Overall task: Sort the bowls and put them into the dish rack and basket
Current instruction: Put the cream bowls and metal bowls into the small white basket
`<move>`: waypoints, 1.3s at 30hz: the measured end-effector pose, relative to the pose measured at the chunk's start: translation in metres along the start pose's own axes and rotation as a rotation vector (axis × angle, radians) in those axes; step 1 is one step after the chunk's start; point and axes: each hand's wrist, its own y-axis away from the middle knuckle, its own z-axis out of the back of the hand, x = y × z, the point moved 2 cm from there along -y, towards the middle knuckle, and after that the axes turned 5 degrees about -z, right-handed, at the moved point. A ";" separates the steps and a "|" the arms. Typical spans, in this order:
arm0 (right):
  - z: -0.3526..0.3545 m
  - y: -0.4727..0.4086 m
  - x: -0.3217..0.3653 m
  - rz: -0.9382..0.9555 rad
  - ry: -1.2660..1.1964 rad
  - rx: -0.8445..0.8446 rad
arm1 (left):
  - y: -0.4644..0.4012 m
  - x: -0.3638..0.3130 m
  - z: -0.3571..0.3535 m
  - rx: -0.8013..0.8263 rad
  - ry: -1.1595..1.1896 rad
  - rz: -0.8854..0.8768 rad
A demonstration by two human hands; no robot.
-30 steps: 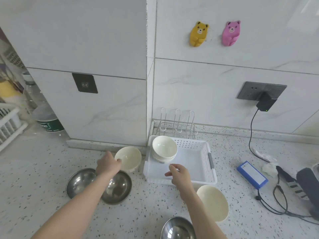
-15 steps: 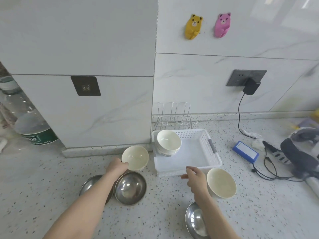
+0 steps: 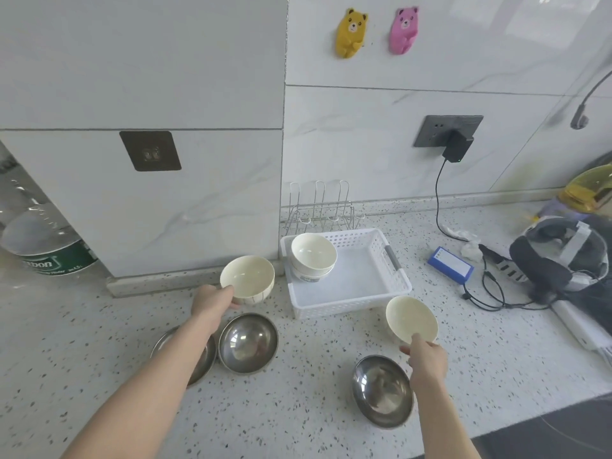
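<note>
My left hand [image 3: 212, 301] grips the near rim of a cream ceramic bowl [image 3: 247, 278] left of the white basket [image 3: 364, 301]. My right hand [image 3: 427, 357] pinches the near rim of a second cream bowl [image 3: 410, 318], tilted, in front of the basket's right corner. Stacked cream bowls [image 3: 313, 256] sit in the basket's back left corner. A wire dish rack [image 3: 321, 207] stands empty behind the basket. Three steel bowls lie on the counter: one [image 3: 248, 342] by my left wrist, one [image 3: 198, 359] partly under my left forearm, one [image 3: 382, 394] beside my right forearm.
A big water bottle [image 3: 39, 240] lies at far left. To the right are a blue box [image 3: 450, 265], black cables [image 3: 490, 293], a headset [image 3: 559, 256] and a white power strip [image 3: 583, 329]. A wall pillar juts out behind the left bowl. A dark hob edge [image 3: 543, 435] shows at bottom right.
My right hand left the basket's front edge and moved right and nearer, taking hold of the cream bowl's rim. My left hand keeps its grip on the left bowl. The view swung right.
</note>
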 end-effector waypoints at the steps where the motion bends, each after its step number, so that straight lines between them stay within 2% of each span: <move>1: 0.003 -0.003 -0.002 -0.028 -0.011 -0.003 | 0.004 0.000 0.000 -0.012 0.024 -0.008; 7: 0.015 -0.020 -0.005 -0.155 0.016 0.096 | 0.034 -0.006 -0.003 -0.098 0.174 -0.038; 15: 0.016 -0.041 -0.007 -0.129 -0.042 0.252 | 0.072 -0.009 -0.027 -0.178 0.274 0.016; 22: 0.037 -0.049 -0.011 -0.081 -0.207 0.087 | 0.100 -0.034 -0.064 -0.180 0.279 -0.019; 26: 0.046 -0.058 0.017 -0.033 -0.321 0.088 | 0.105 -0.051 -0.085 -0.155 0.259 -0.047; 31: 0.037 -0.068 0.065 0.077 -0.369 0.191 | 0.105 -0.068 -0.103 -0.132 0.260 -0.079; 39: -0.023 -0.075 0.107 0.131 -0.208 0.430 | 0.095 -0.082 -0.116 -0.141 0.239 -0.084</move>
